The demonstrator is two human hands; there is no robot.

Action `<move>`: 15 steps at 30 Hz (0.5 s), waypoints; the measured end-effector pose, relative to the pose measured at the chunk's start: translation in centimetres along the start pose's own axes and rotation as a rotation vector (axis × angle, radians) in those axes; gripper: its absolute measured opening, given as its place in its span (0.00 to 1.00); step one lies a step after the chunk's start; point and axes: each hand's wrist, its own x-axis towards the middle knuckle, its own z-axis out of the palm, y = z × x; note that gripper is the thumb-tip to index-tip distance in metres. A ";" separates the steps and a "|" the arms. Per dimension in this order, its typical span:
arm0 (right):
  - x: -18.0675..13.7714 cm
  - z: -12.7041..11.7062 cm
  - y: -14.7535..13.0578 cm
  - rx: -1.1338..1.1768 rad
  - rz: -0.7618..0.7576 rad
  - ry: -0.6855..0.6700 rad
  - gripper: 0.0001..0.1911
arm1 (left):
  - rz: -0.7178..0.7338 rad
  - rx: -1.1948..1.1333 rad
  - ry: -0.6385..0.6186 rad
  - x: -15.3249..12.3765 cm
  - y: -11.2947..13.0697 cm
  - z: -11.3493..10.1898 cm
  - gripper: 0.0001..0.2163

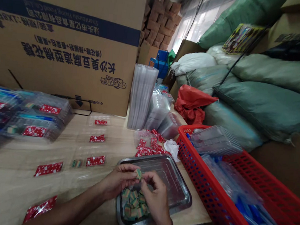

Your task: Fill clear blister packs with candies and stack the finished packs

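Over the metal tray [175, 176], my left hand [120, 179] and my right hand [156, 193] meet, their fingertips closed on one small green and tan candy piece [138, 174]. A pile of similar striped candy pieces [135, 204] lies in the tray's near left part, just below the hands. To the left, clear plastic trays lie in a column, with red printed packets [95, 161] on them. One of these trays also has a striped candy piece [76, 163] beside its packet. My right wrist wears a bracelet.
A large cardboard carton [65, 53] stands at the back left, with filled clear boxes [34, 127] before it. Stacked clear trays [141, 97] rise behind loose red packets [151, 148]. A red basket [211, 194] flanks the tray on the right. Full sacks [273, 107] are piled behind it.
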 end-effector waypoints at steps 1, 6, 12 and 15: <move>-0.1 0.1 -0.1 -0.035 -0.054 0.022 0.05 | -0.031 -0.015 0.003 0.0 0.0 -0.1 0.18; 0.0 -0.2 0.3 0.001 -0.021 0.184 0.04 | -0.018 0.031 0.052 0.1 -0.1 -0.4 0.16; 0.4 -0.9 0.5 0.244 0.220 -0.089 0.10 | 0.153 0.374 0.057 0.2 0.0 -0.8 0.12; 0.4 0.0 0.5 0.202 0.216 -0.111 0.09 | 0.230 0.484 -0.011 0.2 0.0 -0.8 0.10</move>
